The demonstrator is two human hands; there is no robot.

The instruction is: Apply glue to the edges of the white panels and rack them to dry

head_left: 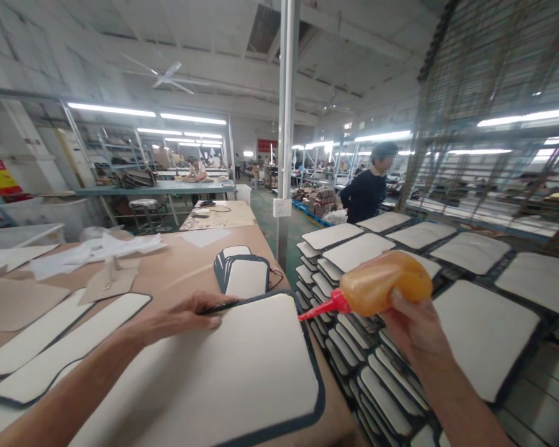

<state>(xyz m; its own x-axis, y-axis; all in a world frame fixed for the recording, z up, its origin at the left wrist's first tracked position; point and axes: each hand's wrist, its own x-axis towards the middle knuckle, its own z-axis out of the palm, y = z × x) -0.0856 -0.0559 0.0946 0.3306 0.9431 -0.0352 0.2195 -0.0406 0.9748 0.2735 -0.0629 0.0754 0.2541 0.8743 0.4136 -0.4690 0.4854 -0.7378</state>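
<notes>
A large white panel with a dark blue border (242, 366) lies on the brown worktable (177, 273) in front of me. My left hand (190, 313) rests on its far left edge, fingers pinched on a thin dark stick. My right hand (412, 323) grips an orange squeeze bottle (382, 282) with a red nozzle. The nozzle points left, hovering just above the panel's right edge.
A small stack of similar panels (242, 270) sits farther back on the table. Long narrow panels (60, 347) and white and brown cut pieces (97, 251) lie at left. Racks of drying panels (475, 310) fill the right. A white pole (286, 124) stands ahead. A person in dark clothing (368, 189) stands beyond.
</notes>
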